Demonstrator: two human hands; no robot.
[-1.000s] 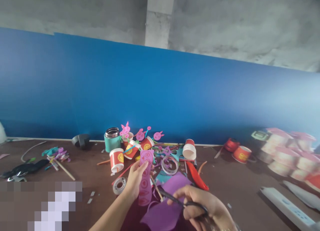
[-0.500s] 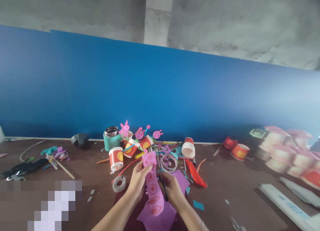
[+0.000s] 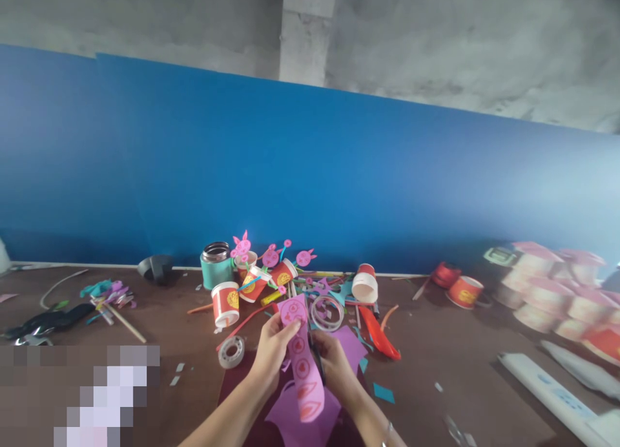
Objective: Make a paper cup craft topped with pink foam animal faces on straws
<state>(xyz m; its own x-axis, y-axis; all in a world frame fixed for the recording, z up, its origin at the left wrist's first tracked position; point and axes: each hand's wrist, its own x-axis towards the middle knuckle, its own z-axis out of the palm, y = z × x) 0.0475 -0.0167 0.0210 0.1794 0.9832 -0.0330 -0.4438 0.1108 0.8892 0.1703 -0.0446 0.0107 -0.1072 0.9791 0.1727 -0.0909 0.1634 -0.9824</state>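
A long pink paper strip (image 3: 301, 363) with red-drawn circles and pointed shapes is pinched in my left hand (image 3: 272, 347), thumb on top near its upper end. My right hand (image 3: 333, 360) is closed round dark-handled scissors (image 3: 316, 351) at the strip's right edge. Whether the blades are apart is hard to see. Beneath both hands lie purple paper (image 3: 303, 418) and a dark red board (image 3: 237, 395). A roll of white tape (image 3: 231, 352) rests left of my left hand, and a larger clear tape roll (image 3: 327, 313) is just beyond my right hand.
Red paper cups (image 3: 225, 305) with pink paper animal cut-outs (image 3: 270, 256) stand beside a teal jar (image 3: 216, 266). A red plastic piece (image 3: 380, 334) lies to the right. Farther right are stacked cups (image 3: 547, 285) and a white power strip (image 3: 547, 392). A blue partition (image 3: 310, 176) backs the table.
The strip has shifted slightly to the right and tilted in my left hand. My right hand with the scissors stays close to its edge, a little changed in angle.
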